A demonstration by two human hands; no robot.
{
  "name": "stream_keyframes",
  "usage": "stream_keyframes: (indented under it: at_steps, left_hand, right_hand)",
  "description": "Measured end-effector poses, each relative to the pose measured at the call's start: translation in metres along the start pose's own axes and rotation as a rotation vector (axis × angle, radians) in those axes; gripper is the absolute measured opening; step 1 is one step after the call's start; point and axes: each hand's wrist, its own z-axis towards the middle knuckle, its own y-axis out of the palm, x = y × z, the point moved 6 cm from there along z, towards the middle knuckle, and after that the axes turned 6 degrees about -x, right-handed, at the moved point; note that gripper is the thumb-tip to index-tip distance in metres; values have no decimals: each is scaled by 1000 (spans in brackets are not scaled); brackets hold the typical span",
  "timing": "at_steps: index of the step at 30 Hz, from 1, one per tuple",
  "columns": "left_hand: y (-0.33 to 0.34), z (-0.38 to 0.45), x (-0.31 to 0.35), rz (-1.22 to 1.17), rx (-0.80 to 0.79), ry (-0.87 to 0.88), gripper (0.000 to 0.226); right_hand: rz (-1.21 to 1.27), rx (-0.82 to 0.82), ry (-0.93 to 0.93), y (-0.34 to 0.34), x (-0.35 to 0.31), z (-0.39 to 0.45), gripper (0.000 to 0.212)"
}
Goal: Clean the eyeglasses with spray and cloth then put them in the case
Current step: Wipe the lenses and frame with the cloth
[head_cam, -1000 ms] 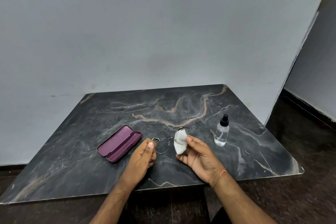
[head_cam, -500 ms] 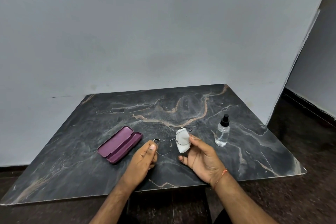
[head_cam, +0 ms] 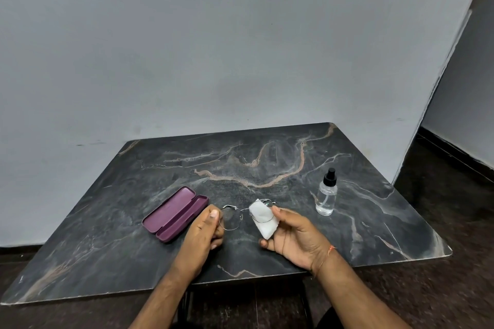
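Dark marbled table (head_cam: 267,168) against a grey wall, bearing three loose items. Purple case (head_cam: 175,214), lid laid open, on the table to the left of both hands; long axis diagonal, from near-left to far-right. Clear spray bottle (head_cam: 326,196) upright, well apart to the right. Left hand (head_cam: 203,235) just beside the near right end of the case, thumb and fingers pinching the left rim of the eyeglasses (head_cam: 232,218). Right hand (head_cam: 294,235) holding the white cloth (head_cam: 263,219) pinched around the right lens. Eyeglasses held above the table between the two hands, frame axis roughly left to right, not aligned with the case. Wiping judged under way. For stowing: case nearer the left hand, so transfer leftward, with the frame turned onto the diagonal of the case.
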Motion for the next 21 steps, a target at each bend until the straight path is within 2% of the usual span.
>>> stream_keyframes:
  at_steps: [5, 9, 10, 12, 14, 17, 21]
  left_hand:
    - [2, 0, 1, 12, -2, 2, 41]
    - [3, 0, -1, 20, -25, -7, 35]
    - [3, 0, -1, 24, -32, -9, 35]
    - [3, 1, -3, 32, -43, -17, 35]
    - [3, 1, -4, 34, -46, -20, 35]
    - [2, 1, -4, 23, -45, -21, 35]
    - [1, 0, -3, 9, -33, -16, 34]
  right_hand:
    - [74, 159, -57, -10, -2, 1, 38]
    - [111, 158, -84, -13, -2, 3, 14]
    - [104, 134, -77, -11, -2, 3, 15]
    - [80, 70, -52, -7, -1, 4, 35]
    - [60, 12, -17, -3, 0, 4, 47]
    - [58, -9, 10, -2, 2, 4, 49]
    - [97, 52, -30, -7, 1, 6, 57]
